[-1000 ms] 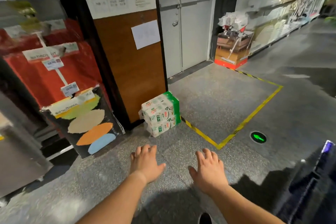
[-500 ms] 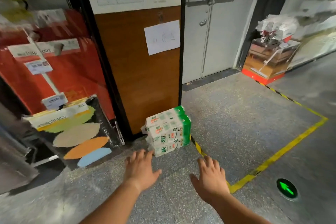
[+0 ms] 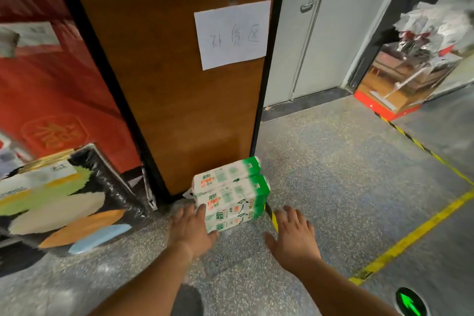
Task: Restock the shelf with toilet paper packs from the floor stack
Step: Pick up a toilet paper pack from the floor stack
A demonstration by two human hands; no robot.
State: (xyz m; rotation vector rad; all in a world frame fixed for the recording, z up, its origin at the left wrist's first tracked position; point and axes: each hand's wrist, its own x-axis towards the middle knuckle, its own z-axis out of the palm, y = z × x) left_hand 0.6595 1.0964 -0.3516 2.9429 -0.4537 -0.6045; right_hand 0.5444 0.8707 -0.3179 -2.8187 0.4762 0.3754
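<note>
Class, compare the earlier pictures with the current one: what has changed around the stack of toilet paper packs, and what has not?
Both hands have advanced toward the toilet paper packs. The left hand now reaches the stack's near left corner, apparently touching it; the right hand hovers short of it, open. Nothing is gripped. The stack stays against the wooden panel.

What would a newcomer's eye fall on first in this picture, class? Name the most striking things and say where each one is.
The green and white toilet paper packs stand stacked on the speckled floor at the foot of a brown wooden panel. Both hands reach toward them with fingers spread: the left hand at the stack's near left corner, the right hand just short of it. A handwritten white paper sign hangs on the panel above.
</note>
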